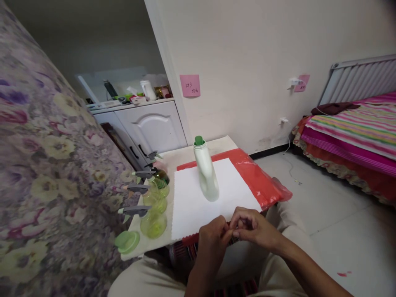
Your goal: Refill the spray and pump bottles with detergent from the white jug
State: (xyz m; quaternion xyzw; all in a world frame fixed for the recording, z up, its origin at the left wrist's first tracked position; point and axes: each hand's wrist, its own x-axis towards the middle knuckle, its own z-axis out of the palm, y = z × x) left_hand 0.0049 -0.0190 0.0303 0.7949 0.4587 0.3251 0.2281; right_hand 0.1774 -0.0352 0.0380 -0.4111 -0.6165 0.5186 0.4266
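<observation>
My left hand (214, 232) and my right hand (252, 228) meet at the table's front edge, above my lap. Both are closed, fingertips pinched against each other, and whatever may be between them is hidden. Beyond them a pale green detergent bottle (208, 177) with a handle stands upright, its green pouring spout (199, 140) uncovered. Under it lies a white sheet (188, 198) with a scalloped edge, on top of a red plastic sheet (253, 177). A light green cap (127, 241) rests at the table's near left corner, apart from my hands.
Several trigger spray bottles (154, 222) line the left side of the table (221, 143). A flowered curtain (62, 173) hangs close on the left. White cabinets (154, 126) stand behind, a bed (355, 128) to the right. A cord (289, 163) trails on the floor.
</observation>
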